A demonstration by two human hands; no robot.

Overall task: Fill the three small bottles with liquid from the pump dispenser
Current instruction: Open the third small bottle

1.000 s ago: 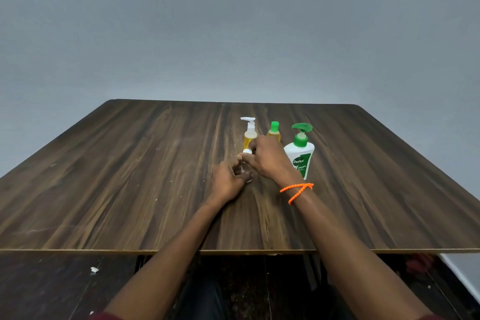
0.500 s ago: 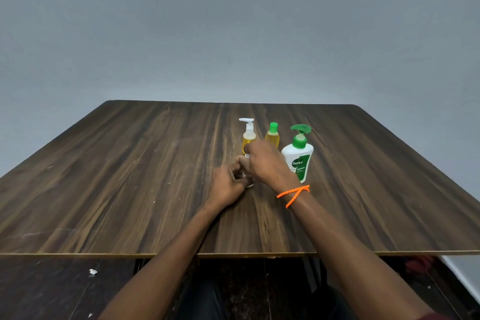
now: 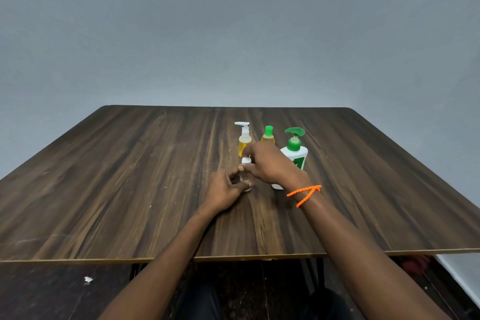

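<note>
A small clear bottle (image 3: 245,179) stands on the wooden table (image 3: 130,176), and my left hand (image 3: 225,191) grips its body. My right hand (image 3: 270,163) pinches the bottle's white cap (image 3: 246,161) from above. Behind them stand a small bottle of yellow liquid with a white pump (image 3: 244,139) and a small yellow bottle with a green cap (image 3: 268,135). To the right is the white pump dispenser with a green pump head (image 3: 294,148), partly hidden by my right hand.
The table's front edge (image 3: 233,258) runs across the lower view, with dark floor below. A grey wall fills the back. An orange beaded band (image 3: 304,193) circles my right wrist.
My right hand has shifted slightly over the small bottle's top, and the white cap now shows between its fingers. My left hand stays around the bottle.
</note>
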